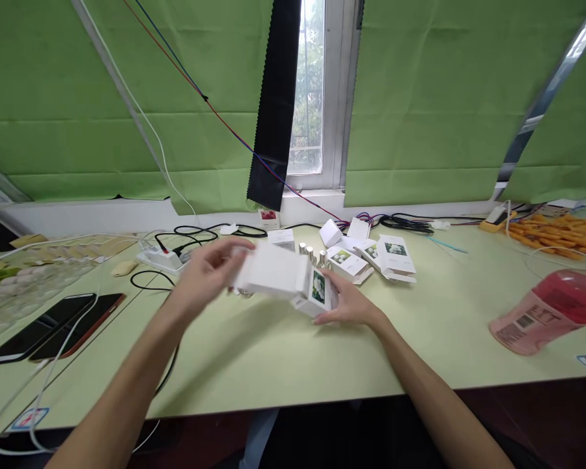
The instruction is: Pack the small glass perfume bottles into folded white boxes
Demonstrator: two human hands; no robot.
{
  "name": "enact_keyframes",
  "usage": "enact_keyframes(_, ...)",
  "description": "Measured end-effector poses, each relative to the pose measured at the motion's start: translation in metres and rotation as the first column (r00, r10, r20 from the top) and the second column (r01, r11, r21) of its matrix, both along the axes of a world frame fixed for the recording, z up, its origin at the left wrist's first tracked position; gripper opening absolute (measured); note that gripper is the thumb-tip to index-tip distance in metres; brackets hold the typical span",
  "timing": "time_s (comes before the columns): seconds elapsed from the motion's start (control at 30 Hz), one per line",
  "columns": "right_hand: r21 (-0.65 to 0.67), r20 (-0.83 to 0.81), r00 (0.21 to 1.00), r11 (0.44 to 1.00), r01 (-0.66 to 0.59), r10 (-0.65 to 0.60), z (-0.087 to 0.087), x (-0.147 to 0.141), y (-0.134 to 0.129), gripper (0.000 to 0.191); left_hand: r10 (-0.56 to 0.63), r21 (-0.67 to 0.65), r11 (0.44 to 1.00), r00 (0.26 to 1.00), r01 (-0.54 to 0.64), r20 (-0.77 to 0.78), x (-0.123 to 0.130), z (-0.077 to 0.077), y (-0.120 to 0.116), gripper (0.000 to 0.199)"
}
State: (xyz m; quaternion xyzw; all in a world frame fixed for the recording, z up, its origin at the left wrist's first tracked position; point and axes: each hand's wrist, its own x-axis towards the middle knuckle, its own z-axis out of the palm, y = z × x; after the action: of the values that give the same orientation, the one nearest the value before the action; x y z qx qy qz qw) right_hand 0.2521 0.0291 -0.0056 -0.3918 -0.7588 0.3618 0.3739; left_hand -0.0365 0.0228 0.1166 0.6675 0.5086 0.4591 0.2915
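Observation:
A plain white box piece (275,268), slightly blurred, is held above the table by my left hand (208,273), whose fingers pinch its left end. My right hand (346,299) grips a white box with a flower picture (317,290). The two pieces meet in the middle, and whether one sits inside the other I cannot tell. Just behind them stand several small bottles with silvery caps (310,253). More white flower-print boxes (395,254) lie behind and to the right of my right hand, some with open flaps.
Two phones (78,322) and white cables lie at the left, near a power strip (163,257) and egg-tray-like clear packaging (29,280). A pink bottle (547,312) leans at the right. Orange pieces (557,234) are heaped at the back right. Black cables (405,223) run along the wall.

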Motion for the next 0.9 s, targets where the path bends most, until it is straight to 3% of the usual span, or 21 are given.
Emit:
enact_keyframes(0.07,0.034,-0.067,0.992,0.993,0.110,-0.107,0.002,0.003,0.003,0.103,0.142,0.183,0.971,0.986,-0.155,0.084,-0.019,0.015,0.019,0.033)
enact_keyframes(0.13,0.028,-0.167,0.957,0.969,0.245,-0.237,0.005,0.007,0.007,0.094,0.273,0.214,0.928,0.947,-0.306,0.168,-0.035,0.016,0.042,0.037)
enact_keyframes(0.2,-0.022,-0.277,0.887,0.926,0.378,-0.369,0.009,0.012,0.009,0.079,0.293,0.144,0.940,0.947,-0.311,0.134,-0.047,0.004,0.065,0.041)
enact_keyframes(0.3,-0.072,-0.393,0.763,0.844,0.531,-0.514,0.019,0.027,0.012,0.064,0.296,-0.066,0.952,0.955,-0.298,-0.028,-0.062,-0.027,0.089,0.037)
enact_keyframes(0.33,-0.085,-0.405,0.721,0.808,0.583,-0.563,0.023,0.034,0.013,0.061,0.300,-0.169,0.928,0.935,-0.332,-0.190,-0.066,-0.036,0.095,0.033)
enact_keyframes(0.4,-0.094,-0.409,0.603,0.688,0.719,-0.685,0.029,0.051,0.019,0.059,0.330,-0.202,0.898,0.901,-0.391,-0.281,-0.074,-0.049,0.102,0.027)
enact_keyframes(0.5,-0.118,-0.382,0.465,0.541,0.833,-0.799,0.034,0.072,0.036,0.061,0.457,-0.021,0.864,0.801,-0.503,-0.386,-0.073,-0.050,0.111,0.023)
enact_keyframes(0.53,-0.133,-0.358,0.443,0.514,0.847,-0.822,0.034,0.076,0.043,0.062,0.495,0.133,0.859,0.737,-0.495,-0.460,-0.067,-0.047,0.115,0.023)
enact_keyframes(0.57,-0.140,-0.315,0.449,0.508,0.850,-0.836,0.032,0.077,0.050,0.064,0.490,0.262,0.871,0.686,-0.416,-0.538,-0.058,-0.043,0.118,0.022)
enact_keyframes(0.6,-0.140,-0.245,0.465,0.505,0.852,-0.851,0.030,0.076,0.055,0.067,0.416,0.301,0.909,0.679,-0.289,-0.605,-0.047,-0.039,0.122,0.022)
enact_keyframes(0.67,-0.095,-0.092,0.455,0.462,0.882,-0.886,0.023,0.067,0.061,0.066,0.199,0.279,0.960,0.681,0.008,-0.705,-0.021,-0.031,0.132,0.025)
enact_keyframes(0.73,0.057,-0.048,0.384,0.381,0.923,-0.922,0.014,0.051,0.058,0.060,0.045,0.193,0.960,0.572,0.201,-0.819,0.004,-0.027,0.142,0.026)
enact_keyframes(0.8,0.180,-0.088,0.348,0.328,0.927,-0.933,0.005,0.035,0.051,0.051,-0.012,0.112,0.966,0.478,0.231,-0.878,0.023,-0.028,0.151,0.026)
enact_keyframes(0.9,0.346,-0.192,0.437,0.356,0.868,-0.879,-0.005,0.015,0.039,0.033,-0.018,0.087,0.973,0.442,0.215,-0.897,0.036,-0.032,0.161,0.032)
